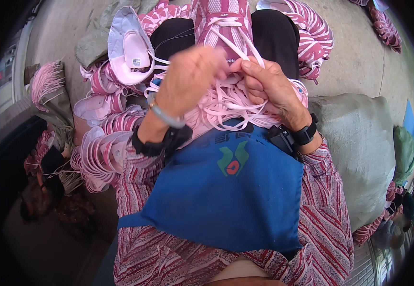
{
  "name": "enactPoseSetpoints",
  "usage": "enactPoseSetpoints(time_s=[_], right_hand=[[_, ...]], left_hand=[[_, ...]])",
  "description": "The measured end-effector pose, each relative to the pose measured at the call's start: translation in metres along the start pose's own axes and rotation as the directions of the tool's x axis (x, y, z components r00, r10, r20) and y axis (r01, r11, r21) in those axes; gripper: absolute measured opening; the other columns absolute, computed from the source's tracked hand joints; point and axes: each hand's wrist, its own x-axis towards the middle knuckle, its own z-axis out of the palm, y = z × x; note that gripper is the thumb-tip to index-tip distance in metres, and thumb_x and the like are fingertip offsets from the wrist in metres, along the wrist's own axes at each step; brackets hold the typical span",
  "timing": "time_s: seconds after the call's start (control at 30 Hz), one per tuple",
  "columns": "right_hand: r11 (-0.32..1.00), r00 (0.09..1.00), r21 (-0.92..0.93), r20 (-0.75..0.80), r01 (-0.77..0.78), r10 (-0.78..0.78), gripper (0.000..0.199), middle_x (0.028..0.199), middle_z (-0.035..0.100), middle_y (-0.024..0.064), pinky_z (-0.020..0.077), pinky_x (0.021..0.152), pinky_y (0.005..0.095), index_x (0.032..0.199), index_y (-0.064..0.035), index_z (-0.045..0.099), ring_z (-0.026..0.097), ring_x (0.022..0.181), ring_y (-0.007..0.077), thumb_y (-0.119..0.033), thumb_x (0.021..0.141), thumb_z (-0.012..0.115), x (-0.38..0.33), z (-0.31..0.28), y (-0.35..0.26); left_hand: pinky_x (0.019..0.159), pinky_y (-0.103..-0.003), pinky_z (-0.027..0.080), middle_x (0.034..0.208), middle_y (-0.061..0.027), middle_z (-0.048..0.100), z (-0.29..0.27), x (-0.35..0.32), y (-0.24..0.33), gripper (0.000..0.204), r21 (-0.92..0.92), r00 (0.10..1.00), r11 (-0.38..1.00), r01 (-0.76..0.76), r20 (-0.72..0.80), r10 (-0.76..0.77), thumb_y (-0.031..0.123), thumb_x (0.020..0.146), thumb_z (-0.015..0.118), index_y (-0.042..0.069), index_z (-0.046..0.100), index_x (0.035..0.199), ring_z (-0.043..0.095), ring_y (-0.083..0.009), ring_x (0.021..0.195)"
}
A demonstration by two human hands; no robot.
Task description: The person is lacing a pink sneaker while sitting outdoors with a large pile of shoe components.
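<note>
A pink and white shoe upper [207, 19] rests between my knees, with a pale pink shoelace [226, 39] threaded through its eyelets. My right hand [269, 86] is closed, thumb and fingers pinching the lace close to the upper's lower end. Beside it, my left hand [190, 78] is raised over the upper's left side, its fingers smeared by motion. Whether those fingers hold a lace end cannot be made out. Under both hands, a tangled heap of pale pink laces [235, 105] lies on my lap, on top of a blue apron [226, 190].
Several pink shoe uppers [104, 152] are stacked along my left, with a pale-lined one [121, 62] on top. More striped uppers [314, 35] lie beyond my right knee. A big grey-green sack [350, 152] stands at my right. A lace bundle [52, 86] hangs over a cloth at far left.
</note>
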Motion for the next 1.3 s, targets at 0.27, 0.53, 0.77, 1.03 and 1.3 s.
enactPoseSetpoints(time_s=[0.27, 0.53, 0.77, 1.03, 1.3], right_hand=[[0.978, 0.99, -0.153, 0.025, 0.141, -0.139, 0.028, 0.057, 0.038, -0.0065, 0.0274, 0.04, 0.0185, 0.099, -0.0011, 0.063, 0.032, 0.045, 0.0014, -0.025, 0.097, 0.049, 0.004, -0.003, 0.008], [0.964, 0.984, -0.2, 0.055, 0.175, -0.167, 0.03, 0.058, 0.042, -0.0052, 0.0301, 0.041, 0.018, 0.097, -0.0021, 0.065, 0.038, 0.046, 0.0017, -0.027, 0.096, 0.049, 0.004, -0.004, 0.007], [0.949, 0.984, -0.264, 0.069, 0.174, -0.162, 0.032, 0.058, 0.042, -0.005, 0.0311, 0.044, 0.0193, 0.097, -0.0025, 0.065, 0.036, 0.049, 0.0025, -0.029, 0.097, 0.047, 0.004, -0.005, 0.004], [0.953, 0.988, -0.262, 0.077, 0.152, -0.137, 0.03, 0.056, 0.043, -0.0058, 0.0293, 0.043, 0.0194, 0.099, -0.0011, 0.065, 0.037, 0.047, 0.0023, -0.026, 0.096, 0.047, 0.005, -0.004, 0.001], [0.965, 0.967, -0.26, 0.237, -0.031, 0.095, 0.028, 0.055, 0.04, -0.0071, 0.0215, 0.038, 0.0177, 0.095, 0.0006, 0.064, 0.03, 0.043, 0.0001, -0.024, 0.094, 0.053, -0.027, -0.019, -0.033]], left_hand=[[0.058, -0.032, 0.047, 0.074, -0.0068, 0.057, -0.001, 0.07, -0.03, 0.014, 0.74, 0.804, 0.621, -0.26, -0.191, 0.564, 0.01, 0.081, 0.067, 0.006, 0.061, 0.094, 0.057, -0.0206, 0.061], [0.058, -0.038, 0.051, 0.083, -0.0109, 0.057, -0.006, 0.068, -0.027, 0.009, 0.785, 0.796, 0.529, -0.323, -0.078, 0.601, 0.01, 0.083, 0.063, 0.005, 0.058, 0.088, 0.061, -0.0324, 0.069], [0.055, -0.029, 0.042, 0.065, -0.006, 0.055, -0.012, 0.071, -0.008, 0.015, 0.358, 0.974, 0.924, -0.138, -0.12, 0.192, 0.015, 0.086, 0.059, 0.0, 0.059, 0.084, 0.052, -0.0142, 0.058], [0.052, -0.024, 0.037, 0.062, 0.0026, 0.05, -0.019, 0.079, 0.002, 0.028, 0.23, 0.973, 0.946, 0.229, -0.04, -0.226, 0.026, 0.087, 0.059, -0.001, 0.06, 0.078, 0.042, -0.0059, 0.059], [0.055, -0.02, 0.041, 0.068, 0.0023, 0.055, -0.011, 0.063, -0.04, 0.023, 0.013, 0.958, 1.0, -0.025, -0.284, 0.028, 0.022, 0.088, 0.065, 0.0, 0.058, 0.088, 0.048, -0.004, 0.061]])
